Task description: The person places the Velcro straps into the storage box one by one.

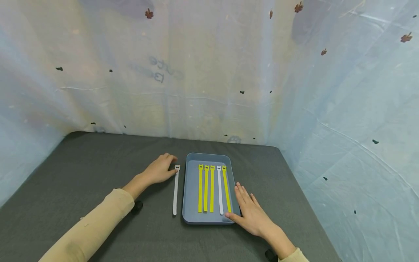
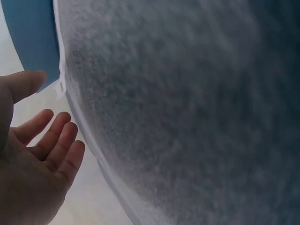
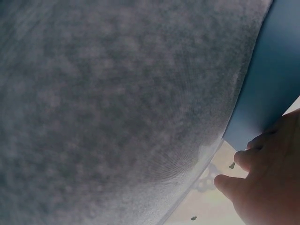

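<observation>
A blue-grey tray holds several yellow hook-and-loop cable ties and one white cable tie, laid lengthwise side by side with their slotted heads at the far end. Left of the tray, another white cable tie lies on the dark cloth. My left hand is at this tie's head, thumb and fingers apart; the left wrist view shows the thumb close to the head, without a grip on it. My right hand rests along the tray's right side, fingers extended and thumb over the near right corner.
Dark grey cloth covers the table under the tray. Pale sheeting with small leaf-like marks hangs behind the table and at both sides. A dark band is on the left wrist, below the sleeve cuff.
</observation>
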The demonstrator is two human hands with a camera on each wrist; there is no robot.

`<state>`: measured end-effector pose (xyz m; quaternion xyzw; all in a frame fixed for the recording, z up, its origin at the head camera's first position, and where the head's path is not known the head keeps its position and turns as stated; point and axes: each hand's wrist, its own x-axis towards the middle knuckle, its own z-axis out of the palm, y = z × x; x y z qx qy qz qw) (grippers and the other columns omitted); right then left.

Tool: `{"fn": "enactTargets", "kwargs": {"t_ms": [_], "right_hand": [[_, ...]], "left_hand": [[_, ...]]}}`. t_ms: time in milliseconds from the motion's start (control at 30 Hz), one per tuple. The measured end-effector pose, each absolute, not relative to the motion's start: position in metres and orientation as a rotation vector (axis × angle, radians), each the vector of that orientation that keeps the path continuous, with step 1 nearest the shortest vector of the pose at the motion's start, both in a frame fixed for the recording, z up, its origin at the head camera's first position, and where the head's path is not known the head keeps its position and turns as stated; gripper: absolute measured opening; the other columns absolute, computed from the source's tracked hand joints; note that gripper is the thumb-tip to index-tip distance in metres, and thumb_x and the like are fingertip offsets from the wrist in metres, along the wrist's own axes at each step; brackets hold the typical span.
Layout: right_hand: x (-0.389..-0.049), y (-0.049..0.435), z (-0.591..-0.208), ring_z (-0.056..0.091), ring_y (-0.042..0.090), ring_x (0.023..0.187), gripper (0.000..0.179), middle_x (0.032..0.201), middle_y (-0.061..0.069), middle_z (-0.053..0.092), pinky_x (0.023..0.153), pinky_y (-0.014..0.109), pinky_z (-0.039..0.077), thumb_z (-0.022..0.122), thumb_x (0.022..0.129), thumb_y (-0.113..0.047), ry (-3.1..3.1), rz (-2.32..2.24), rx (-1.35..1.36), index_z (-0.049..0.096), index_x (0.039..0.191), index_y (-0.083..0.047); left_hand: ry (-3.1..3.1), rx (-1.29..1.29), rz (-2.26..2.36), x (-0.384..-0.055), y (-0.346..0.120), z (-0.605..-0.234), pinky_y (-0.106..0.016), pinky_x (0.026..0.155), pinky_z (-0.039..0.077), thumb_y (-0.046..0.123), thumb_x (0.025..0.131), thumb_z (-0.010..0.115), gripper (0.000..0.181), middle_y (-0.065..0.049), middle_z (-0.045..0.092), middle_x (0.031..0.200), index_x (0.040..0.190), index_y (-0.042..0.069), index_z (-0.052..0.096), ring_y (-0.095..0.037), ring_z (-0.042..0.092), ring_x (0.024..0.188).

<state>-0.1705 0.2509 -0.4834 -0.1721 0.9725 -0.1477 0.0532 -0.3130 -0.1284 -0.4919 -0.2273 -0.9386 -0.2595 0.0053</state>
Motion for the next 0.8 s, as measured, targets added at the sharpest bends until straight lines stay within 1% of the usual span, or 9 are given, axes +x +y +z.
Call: {"fn": "enactTargets", "kwargs": {"t_ms": [233,467,667,800], "right_hand": [[-0.1699,0.2502,-0.4822,0.015,0.035,0.159,0.102,0.174,0.013,0.011,0.124,0.064,0.017,0.059,0.097,-0.066,2.962,-0.452,-0.529,0.018,0.165,-0.003],[-0.1698,0.2497,-0.4807,0.014,0.036,0.159,0.102,0.173,0.013,0.011,0.123,0.065,0.016,0.058,0.097,-0.068,2.956,-0.481,-0.538,0.019,0.165,-0.003],[-0.1706,0.2502,-0.4814,0.013,0.035,0.159,0.102,0.173,0.013,0.010,0.124,0.065,0.015,0.057,0.098,-0.068,2.949,-0.476,-0.533,0.018,0.165,-0.003],[-0.1706,0.2500,-0.4817,0.014,0.035,0.159,0.102,0.173,0.013,0.010,0.124,0.065,0.015,0.057,0.098,-0.068,2.952,-0.475,-0.533,0.018,0.165,-0.003]], "left_hand": [[-3.012,-0.683,-0.759,-0.3140,-0.1310,-0.4933,-0.057,0.096,0.051,0.030,0.101,0.070,0.045,-0.021,0.056,0.129,0.133,-0.002,0.062,-0.041,0.054,0.122],[-3.044,-0.670,-0.763,-0.3145,-0.1312,-0.4958,-0.054,0.090,0.052,0.034,0.099,0.072,0.040,-0.017,0.057,0.123,0.123,0.002,0.067,-0.034,0.054,0.113],[-3.034,-0.684,-0.795,-0.3130,-0.1291,-0.4949,-0.051,0.086,0.051,0.030,0.097,0.076,0.030,-0.013,0.059,0.115,0.113,0.006,0.068,-0.031,0.054,0.106],[-3.038,-0.692,-0.817,-0.3127,-0.1270,-0.4951,-0.049,0.086,0.051,0.026,0.097,0.076,0.027,-0.012,0.059,0.112,0.111,0.005,0.068,-0.030,0.054,0.104]]}}
